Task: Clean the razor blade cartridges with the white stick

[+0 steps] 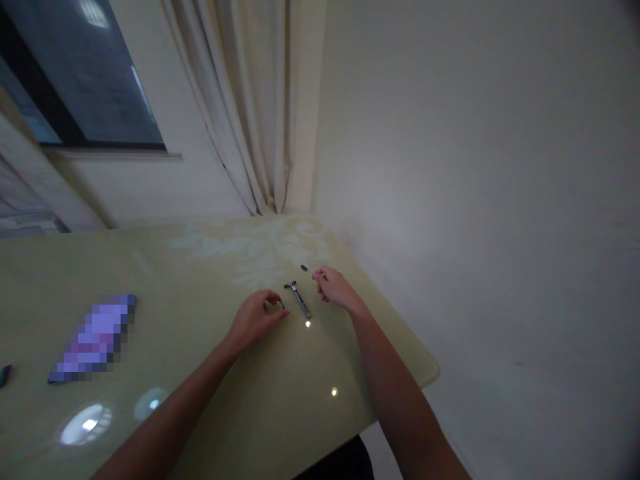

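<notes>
A silver-and-black razor (301, 301) lies on the glossy table between my two hands, its head pointing away from me. My left hand (254, 319) is just left of the razor, thumb and forefinger curled around a small dark green piece (282, 304) whose kind I cannot make out. To the right of the razor, my right hand (334, 287) pinches a slim toothbrush (305, 268). Its dark-bristled head sticks out to the left past my fingers, and the rest of the handle is hidden in my grip.
A tablet-like flat thing, blurred purple (93, 340), lies on the table (210, 267) at the left. A small dark object (5, 375) shows at the left edge. A wall (450, 200) borders the table on the right; a curtain (250, 107) hangs behind it.
</notes>
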Action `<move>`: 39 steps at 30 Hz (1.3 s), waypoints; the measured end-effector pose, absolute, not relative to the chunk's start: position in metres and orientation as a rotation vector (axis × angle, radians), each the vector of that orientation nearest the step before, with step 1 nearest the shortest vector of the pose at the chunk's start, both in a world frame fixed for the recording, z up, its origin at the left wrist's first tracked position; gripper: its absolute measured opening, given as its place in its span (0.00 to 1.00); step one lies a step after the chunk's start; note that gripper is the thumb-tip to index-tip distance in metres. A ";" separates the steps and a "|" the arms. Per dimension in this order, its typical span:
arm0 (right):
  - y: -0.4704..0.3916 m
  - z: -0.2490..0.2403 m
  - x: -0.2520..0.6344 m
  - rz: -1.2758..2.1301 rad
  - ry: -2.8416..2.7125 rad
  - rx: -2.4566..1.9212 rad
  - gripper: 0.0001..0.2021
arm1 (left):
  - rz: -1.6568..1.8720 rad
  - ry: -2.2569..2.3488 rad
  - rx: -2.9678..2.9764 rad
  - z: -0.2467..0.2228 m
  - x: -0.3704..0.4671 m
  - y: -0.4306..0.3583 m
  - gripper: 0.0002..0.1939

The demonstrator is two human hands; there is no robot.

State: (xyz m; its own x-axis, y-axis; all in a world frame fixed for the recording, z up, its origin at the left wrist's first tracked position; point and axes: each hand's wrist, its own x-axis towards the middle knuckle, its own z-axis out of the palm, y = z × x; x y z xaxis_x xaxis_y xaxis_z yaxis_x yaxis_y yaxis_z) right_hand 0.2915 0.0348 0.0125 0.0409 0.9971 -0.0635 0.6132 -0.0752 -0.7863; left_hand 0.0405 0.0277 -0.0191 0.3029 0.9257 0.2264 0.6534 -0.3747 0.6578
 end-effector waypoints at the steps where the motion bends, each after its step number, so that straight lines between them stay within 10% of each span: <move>1: 0.035 0.011 0.292 0.830 -1.628 -1.787 0.11 | 0.797 1.426 2.148 -0.021 0.042 0.028 0.17; 39: 0.034 0.005 0.288 0.263 -1.617 -2.235 0.08 | 0.856 1.251 2.201 -0.039 0.064 0.065 0.19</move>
